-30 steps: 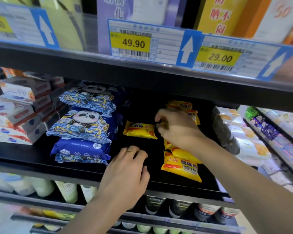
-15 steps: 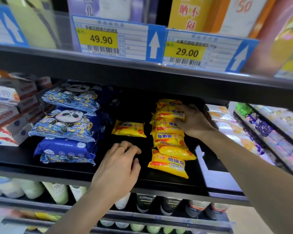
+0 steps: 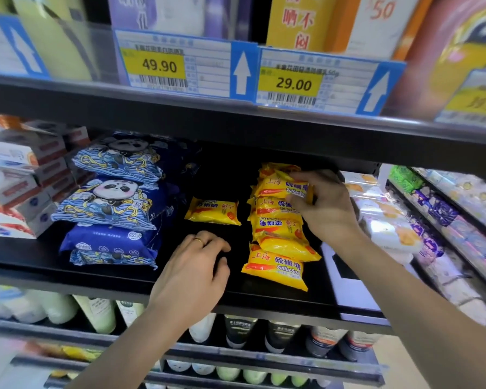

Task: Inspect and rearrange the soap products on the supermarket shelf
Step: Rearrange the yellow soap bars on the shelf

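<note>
— What do we see of the soap?
— Yellow plastic packets (image 3: pixel 278 234) printed in red and blue with "Sulfur Soap", lying in an overlapping row front to back on the black shelf (image 3: pixel 124 279). Our right hand (image 3: pixel 327 209) pinches the upper packet (image 3: pixel 282 189) near the back of that row, thumb under its edge and fingers curled over it.

— How many do we count?
— Five or six in the row; the rear ones overlap too much to be sure. One more lone packet (image 3: pixel 212 210) lies flat to the left, apart from the row.

— And our left hand?
— The left hand (image 3: pixel 192 272) rests on the shelf's front, fingers loosely curled and holding nothing, a ring on one finger.

— What surrounds us?
— Four blue panda-print packs (image 3: pixel 110 203) stacked at left, white boxes (image 3: pixel 17 181) beyond them, pale wrapped bars (image 3: pixel 387 223) to the right. Two price tags (image 3: pixel 180 66) reading 49.90 and 29.00 hang on the shelf above, and bottles (image 3: pixel 96 313) stand below
</note>
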Tool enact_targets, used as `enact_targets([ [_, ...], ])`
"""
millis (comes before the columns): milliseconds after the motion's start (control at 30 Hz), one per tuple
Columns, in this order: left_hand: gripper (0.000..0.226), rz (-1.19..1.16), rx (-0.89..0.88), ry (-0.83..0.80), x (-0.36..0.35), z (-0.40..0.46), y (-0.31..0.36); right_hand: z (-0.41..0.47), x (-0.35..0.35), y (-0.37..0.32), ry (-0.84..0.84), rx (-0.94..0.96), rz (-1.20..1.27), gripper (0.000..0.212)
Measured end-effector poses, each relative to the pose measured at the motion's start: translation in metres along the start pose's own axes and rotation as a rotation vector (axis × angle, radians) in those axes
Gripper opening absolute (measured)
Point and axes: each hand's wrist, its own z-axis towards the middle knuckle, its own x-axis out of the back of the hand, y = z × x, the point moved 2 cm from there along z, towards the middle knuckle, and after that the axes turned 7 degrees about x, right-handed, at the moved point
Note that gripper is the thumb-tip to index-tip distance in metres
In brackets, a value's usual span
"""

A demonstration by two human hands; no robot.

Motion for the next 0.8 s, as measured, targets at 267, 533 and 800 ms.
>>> enact_targets([
  [267,0.018,-0.816,0.358,-0.101,0.021,0.007,0.008,-0.073,0.011,-0.047,0.023,0.114,0.220,0.043],
  [533,0.047,-1.101,0.375,-0.354,0.039,-0.008,0.042,-0.104,0.012,-0.074,0.024,0.217,0.265,0.053],
  [800,0.043,-1.115,0.382,-0.346,0.043,-0.024,0.040,-0.124,0.017,-0.092,-0.023,0.249,0.242,0.060],
])
